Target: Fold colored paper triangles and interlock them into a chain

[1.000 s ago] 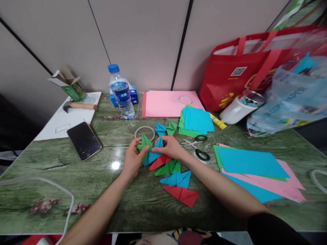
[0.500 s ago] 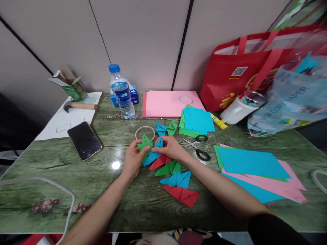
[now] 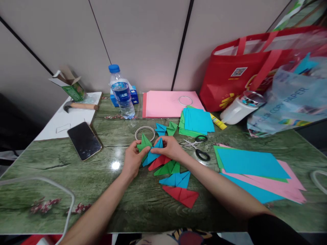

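Note:
My left hand [image 3: 133, 157] pinches a folded green paper piece [image 3: 144, 143] between thumb and fingers. Touching it from the right is a folded blue paper piece [image 3: 154, 153], which my right hand [image 3: 169, 148] grips at its upper point. From these, a joined chain runs toward me: a red piece [image 3: 158, 162], a green piece [image 3: 168, 168], a blue piece [image 3: 176, 179] and a red piece [image 3: 181, 195] at the near end. Just beyond my hands lie a loose blue folded piece [image 3: 160, 129], a green folded piece [image 3: 172, 128] and a pale ring [image 3: 144, 129], partly hidden.
Scissors [image 3: 199, 147] lie right of my hands, below stacked blue and green squares [image 3: 199, 119]. Coloured sheets [image 3: 252, 164] spread farther right. A phone [image 3: 84, 141], hammer [image 3: 80, 105] and water bottle [image 3: 122, 93] are to the left. Red bag [image 3: 222, 75] and white mug [image 3: 236, 109] stand back right.
Both hands keep nearly the same grip and place. The paper chain has shifted very slightly to the left.

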The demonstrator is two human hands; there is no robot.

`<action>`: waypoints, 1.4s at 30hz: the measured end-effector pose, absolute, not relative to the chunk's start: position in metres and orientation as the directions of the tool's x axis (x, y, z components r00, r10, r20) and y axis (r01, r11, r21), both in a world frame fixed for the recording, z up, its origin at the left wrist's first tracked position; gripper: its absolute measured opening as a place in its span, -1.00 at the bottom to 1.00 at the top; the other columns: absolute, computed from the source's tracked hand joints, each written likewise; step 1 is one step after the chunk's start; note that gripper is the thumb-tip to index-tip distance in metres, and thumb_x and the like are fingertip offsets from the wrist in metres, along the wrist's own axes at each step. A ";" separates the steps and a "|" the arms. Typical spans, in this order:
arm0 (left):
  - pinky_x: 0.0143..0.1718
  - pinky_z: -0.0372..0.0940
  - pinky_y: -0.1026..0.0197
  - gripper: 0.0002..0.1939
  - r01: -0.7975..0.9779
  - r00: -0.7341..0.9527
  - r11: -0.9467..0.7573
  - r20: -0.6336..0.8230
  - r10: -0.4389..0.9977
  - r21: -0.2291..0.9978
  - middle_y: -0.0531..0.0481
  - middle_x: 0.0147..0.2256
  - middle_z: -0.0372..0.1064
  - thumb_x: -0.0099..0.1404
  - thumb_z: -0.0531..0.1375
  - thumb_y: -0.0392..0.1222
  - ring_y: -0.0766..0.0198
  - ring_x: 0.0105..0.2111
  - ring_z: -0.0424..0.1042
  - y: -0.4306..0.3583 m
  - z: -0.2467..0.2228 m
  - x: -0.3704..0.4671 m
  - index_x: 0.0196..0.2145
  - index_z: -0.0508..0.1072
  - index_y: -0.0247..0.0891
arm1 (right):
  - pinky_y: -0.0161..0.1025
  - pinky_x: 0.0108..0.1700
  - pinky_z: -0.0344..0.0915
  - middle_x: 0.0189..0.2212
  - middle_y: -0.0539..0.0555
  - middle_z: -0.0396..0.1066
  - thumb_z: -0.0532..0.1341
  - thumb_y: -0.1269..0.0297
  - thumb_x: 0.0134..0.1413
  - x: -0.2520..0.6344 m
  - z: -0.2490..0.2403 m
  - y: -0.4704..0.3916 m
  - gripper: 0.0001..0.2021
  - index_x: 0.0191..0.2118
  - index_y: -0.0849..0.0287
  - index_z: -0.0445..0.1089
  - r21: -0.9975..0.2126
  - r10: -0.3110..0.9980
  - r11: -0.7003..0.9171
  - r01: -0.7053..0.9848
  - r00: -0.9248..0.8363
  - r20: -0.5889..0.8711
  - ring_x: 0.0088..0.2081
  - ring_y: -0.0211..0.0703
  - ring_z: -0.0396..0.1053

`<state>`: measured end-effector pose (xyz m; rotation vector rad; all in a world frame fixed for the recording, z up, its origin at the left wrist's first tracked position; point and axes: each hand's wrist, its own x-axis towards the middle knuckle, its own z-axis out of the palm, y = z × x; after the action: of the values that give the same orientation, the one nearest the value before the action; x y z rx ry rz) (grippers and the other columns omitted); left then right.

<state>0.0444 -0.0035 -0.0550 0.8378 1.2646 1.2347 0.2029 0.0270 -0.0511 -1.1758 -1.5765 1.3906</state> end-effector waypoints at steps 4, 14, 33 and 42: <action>-0.53 0.24 0.39 -0.49 -0.206 -0.096 0.195 -0.218 0.971 0.959 0.12 -0.52 0.41 -0.20 0.43 -0.11 0.40 -0.55 0.33 -0.005 -0.052 0.045 -0.29 0.37 -0.29 | -0.35 -0.49 0.15 -0.59 -0.06 0.33 0.39 0.11 -0.28 0.203 -0.051 0.027 -0.70 -0.49 0.20 0.34 -0.976 0.951 0.052 0.212 -0.308 -0.017 -0.52 -0.28 0.24; -0.48 0.26 0.37 -0.58 -0.303 0.050 0.311 -0.311 0.949 0.901 0.11 -0.51 0.41 -0.22 0.44 -0.19 0.40 -0.53 0.36 -0.005 -0.045 0.042 -0.38 0.41 -0.33 | -0.36 -0.47 0.12 -0.57 -0.07 0.32 0.40 0.18 -0.28 0.205 -0.048 0.026 -0.72 -0.45 0.20 0.36 -0.966 0.943 0.079 0.244 -0.333 -0.007 -0.51 -0.30 0.21; -0.50 0.27 0.35 -0.58 -0.337 0.051 0.373 -0.378 0.924 0.865 0.09 -0.56 0.41 -0.20 0.44 -0.10 0.38 -0.56 0.36 -0.004 -0.047 0.042 -0.41 0.45 -0.36 | -0.31 -0.41 0.22 -0.53 -0.07 0.34 0.35 0.24 -0.25 0.205 -0.046 0.030 -0.73 -0.36 0.20 0.35 -0.994 0.915 -0.037 0.101 -0.396 -0.074 -0.50 -0.30 0.27; -0.43 0.29 0.34 -0.56 -0.317 0.043 0.318 -0.321 0.946 0.894 0.08 -0.46 0.44 -0.22 0.45 -0.19 0.37 -0.49 0.38 -0.004 -0.049 0.041 -0.36 0.42 -0.32 | -0.32 -0.44 0.22 -0.53 -0.05 0.38 0.36 0.27 -0.29 0.205 -0.045 0.028 -0.75 -0.41 0.19 0.33 -0.985 0.943 0.012 0.171 -0.329 -0.046 -0.49 -0.27 0.30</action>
<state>0.0411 -0.0037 -0.0485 0.7300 1.1154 1.1101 0.2055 0.0283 -0.0448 -1.1708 -1.5819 1.3830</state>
